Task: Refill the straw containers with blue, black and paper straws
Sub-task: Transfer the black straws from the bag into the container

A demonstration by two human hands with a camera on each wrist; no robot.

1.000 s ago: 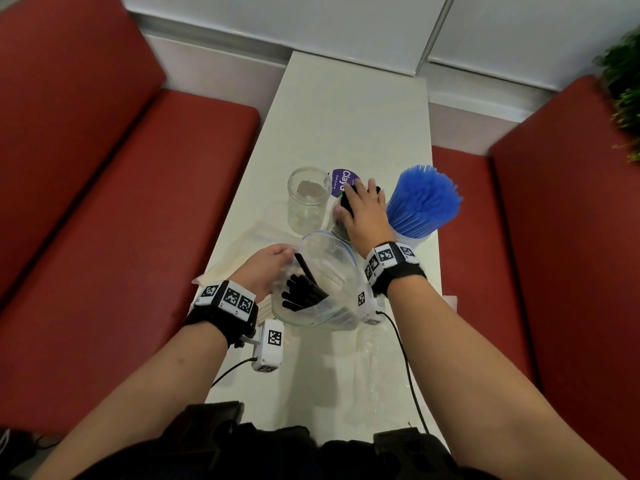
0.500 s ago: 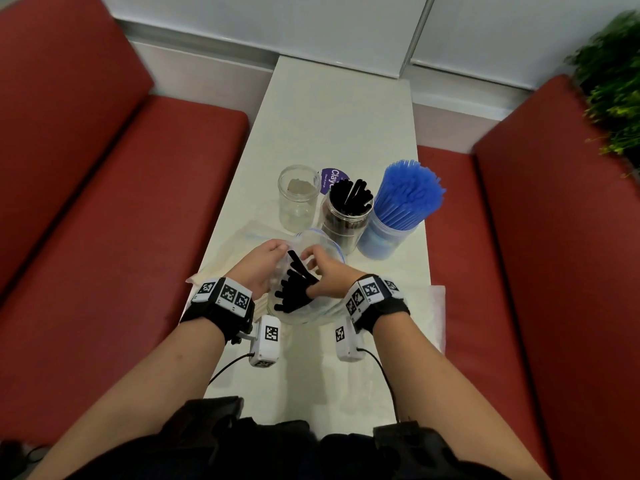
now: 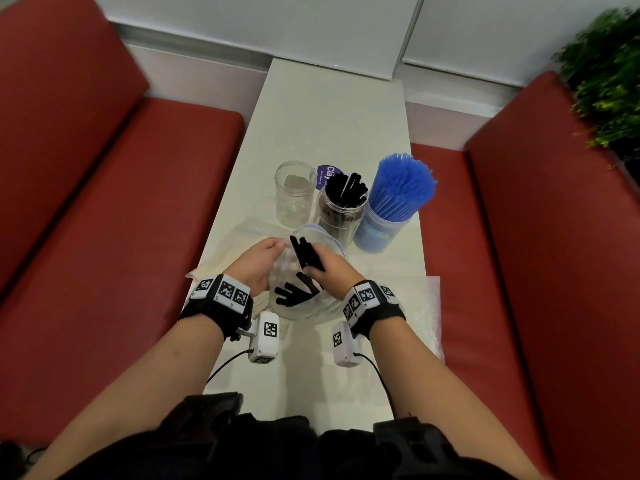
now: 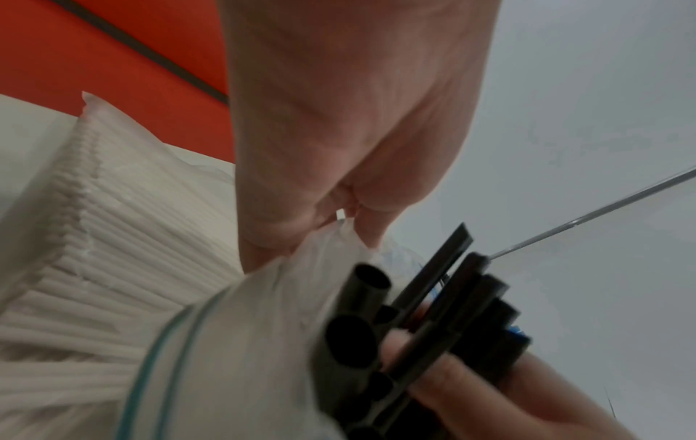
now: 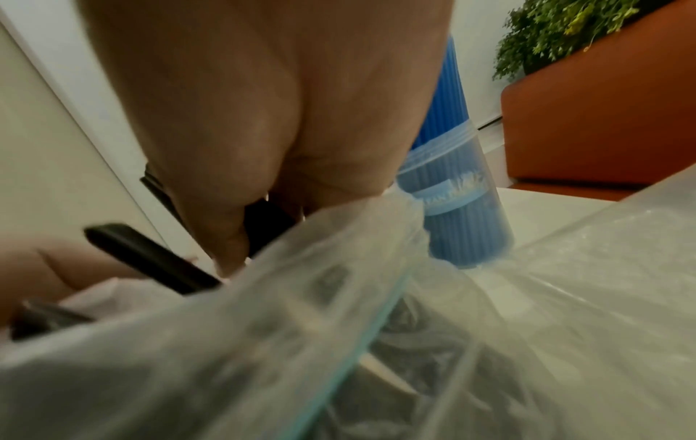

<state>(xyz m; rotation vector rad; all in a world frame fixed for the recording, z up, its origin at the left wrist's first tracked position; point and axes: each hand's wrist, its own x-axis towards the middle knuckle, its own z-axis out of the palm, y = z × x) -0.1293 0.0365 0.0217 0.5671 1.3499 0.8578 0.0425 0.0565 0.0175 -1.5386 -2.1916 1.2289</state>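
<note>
A clear zip bag [image 3: 311, 306] of black straws [image 3: 294, 294] lies open on the white table [image 3: 332, 126]. My left hand [image 3: 258, 261] pinches the bag's rim [image 4: 331, 238]. My right hand [image 3: 332, 268] grips a bunch of black straws [image 3: 306, 252] at the bag's mouth, their open ends showing in the left wrist view [image 4: 361, 330]. Behind stand three jars: an empty clear jar [image 3: 294, 194], a jar of black straws [image 3: 343, 206], and a jar packed with blue straws [image 3: 394, 202]. A pack of white paper straws [image 4: 86, 253] lies under my left hand.
A purple round label [image 3: 327, 173] sits behind the jars. An empty clear plastic bag [image 3: 426, 310] lies at the table's right edge. Red bench seats [image 3: 121, 220] flank the narrow table, and a green plant [image 3: 602, 74] stands at the far right.
My right hand left the black-straw jar, came back to the bag and took hold of a bunch of black straws, now lifted at the bag's mouth. The left hand stayed on the rim.
</note>
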